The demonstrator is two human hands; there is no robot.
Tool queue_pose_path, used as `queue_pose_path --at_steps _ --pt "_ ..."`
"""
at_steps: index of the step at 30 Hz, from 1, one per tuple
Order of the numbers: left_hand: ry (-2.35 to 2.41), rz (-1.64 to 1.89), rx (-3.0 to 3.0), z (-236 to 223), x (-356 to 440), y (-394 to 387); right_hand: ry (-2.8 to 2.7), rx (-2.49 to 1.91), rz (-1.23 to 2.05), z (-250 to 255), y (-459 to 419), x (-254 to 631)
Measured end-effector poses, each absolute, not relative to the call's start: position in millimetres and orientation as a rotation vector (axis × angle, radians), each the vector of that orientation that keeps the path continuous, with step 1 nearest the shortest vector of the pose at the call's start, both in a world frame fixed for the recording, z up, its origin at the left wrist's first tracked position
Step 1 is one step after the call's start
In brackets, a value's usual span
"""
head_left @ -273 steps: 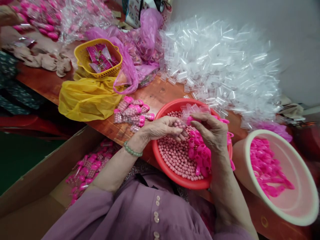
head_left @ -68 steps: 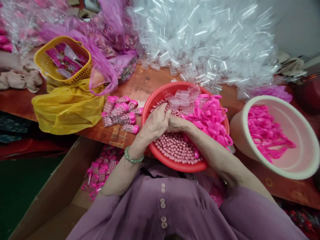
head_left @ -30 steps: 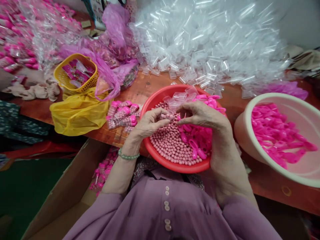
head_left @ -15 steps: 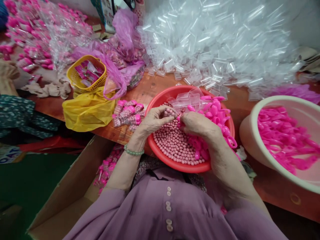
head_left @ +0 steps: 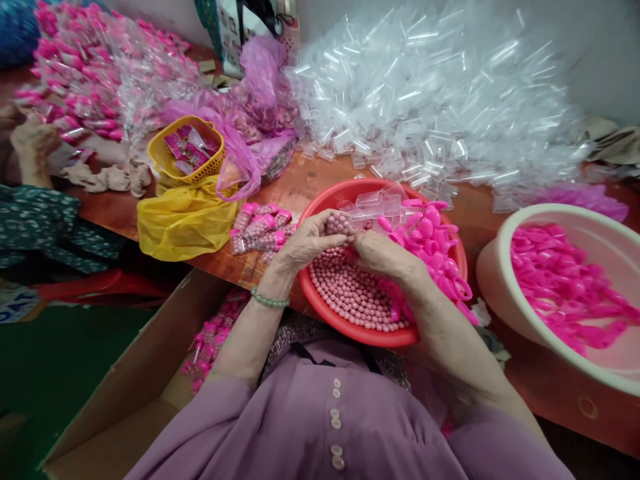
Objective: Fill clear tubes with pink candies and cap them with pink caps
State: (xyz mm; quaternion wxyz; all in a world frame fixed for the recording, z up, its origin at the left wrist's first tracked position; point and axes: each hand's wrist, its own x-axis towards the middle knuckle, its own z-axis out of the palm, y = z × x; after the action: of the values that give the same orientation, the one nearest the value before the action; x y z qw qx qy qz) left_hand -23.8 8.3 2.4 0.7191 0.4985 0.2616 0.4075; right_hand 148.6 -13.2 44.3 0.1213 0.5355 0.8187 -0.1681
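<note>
My left hand (head_left: 316, 239) is closed around a clear plastic tube of pink beads (head_left: 338, 223), tilted above the red basin (head_left: 357, 335). At the tube's right end, the fingers of my right hand (head_left: 383, 253) are pressed together; what they pinch is hidden. Below both hands, loose pink beads (head_left: 355, 297) cover the basin floor. Bright pink plastic pieces (head_left: 435, 240) are heaped on its right side, beside my right hand. Several empty clear tubes (head_left: 377, 203) lie at the basin's back, behind my hands.
Filled tubes with pink ends (head_left: 260, 227) lie left of the basin, near a yellow bag (head_left: 187, 223) and yellow basket (head_left: 213, 163). Clear tubes (head_left: 425, 87) pile up behind. A white tub (head_left: 505, 287) stands right, a cardboard box (head_left: 125, 380) below left. Another person's hand (head_left: 34, 143) is far left.
My right hand has shifted slightly left against the tube's end, and the bright pink piece seen at its fingertips is now hidden. My left hand still holds the tube. The view has swung a little left.
</note>
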Motion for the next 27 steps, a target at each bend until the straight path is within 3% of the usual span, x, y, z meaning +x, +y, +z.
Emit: queue_pose_path --at_steps 4,8,10,17,27 --pt "0.516 0.841 1.135 3.8 -28.5 5.1 2.653 1.882 -0.740 50.6 -8.2 168.9" --pt "0.513 0.718 1.131 7.1 -29.7 4.6 2.870 2.099 -1.521 57.0 -8.3 183.2" --pt "0.513 0.673 1.134 7.9 -29.3 5.9 2.868 2.015 -1.721 57.3 -10.1 180.3" --pt "0.436 0.632 1.114 6.9 -30.4 9.4 2.967 1.900 -1.765 48.9 -7.0 164.5" --pt "0.393 0.536 0.942 8.9 -34.0 15.8 3.133 1.869 -1.482 47.2 -1.5 179.7"
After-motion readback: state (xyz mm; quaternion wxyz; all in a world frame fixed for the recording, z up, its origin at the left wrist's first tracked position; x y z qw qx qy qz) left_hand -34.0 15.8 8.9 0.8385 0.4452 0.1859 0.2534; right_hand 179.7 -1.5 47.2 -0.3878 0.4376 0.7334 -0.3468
